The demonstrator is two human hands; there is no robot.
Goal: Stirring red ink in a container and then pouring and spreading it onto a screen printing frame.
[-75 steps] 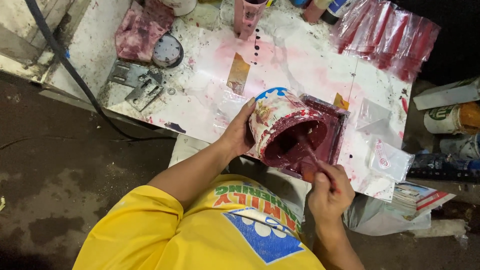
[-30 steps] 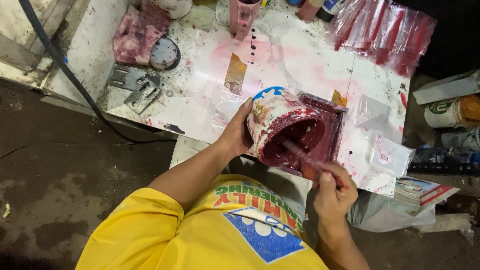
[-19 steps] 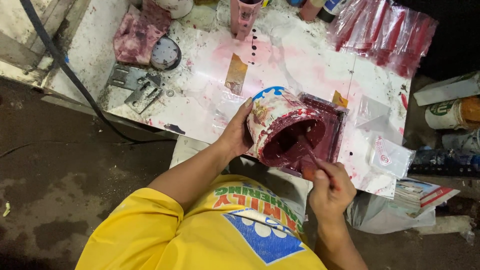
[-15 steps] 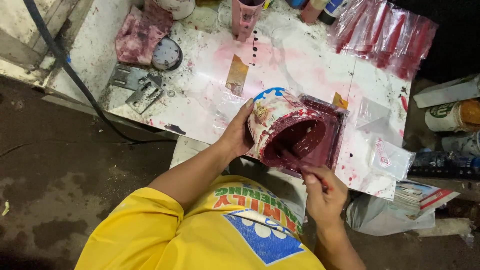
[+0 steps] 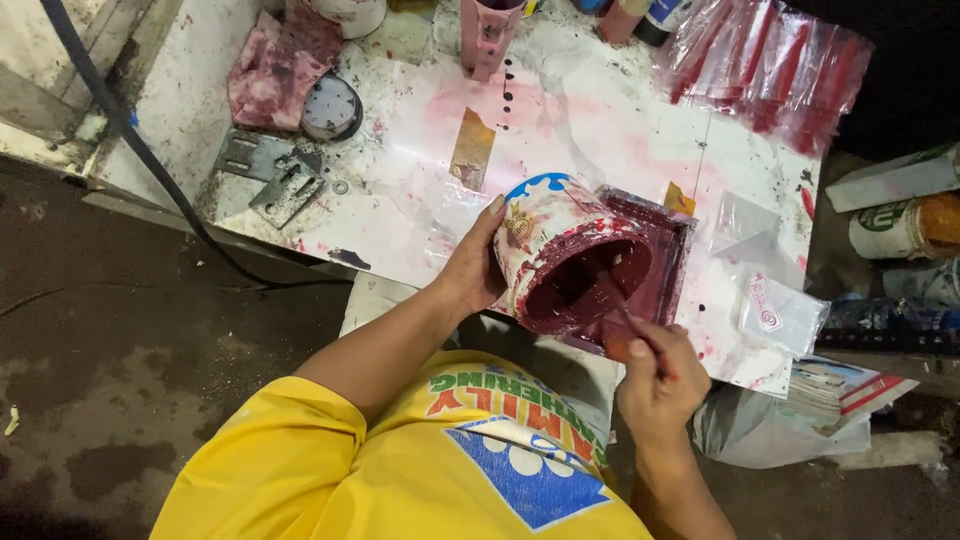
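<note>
head view looks steeply down, close.

Rough workshop, paint-stained white worktable sitting over bare concrete floor, metal brackets, stained rag, red-smeared plastic bags lying about

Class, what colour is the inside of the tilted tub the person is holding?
Dark red, coated with wet paste; the tub shows best in the head view.
</note>
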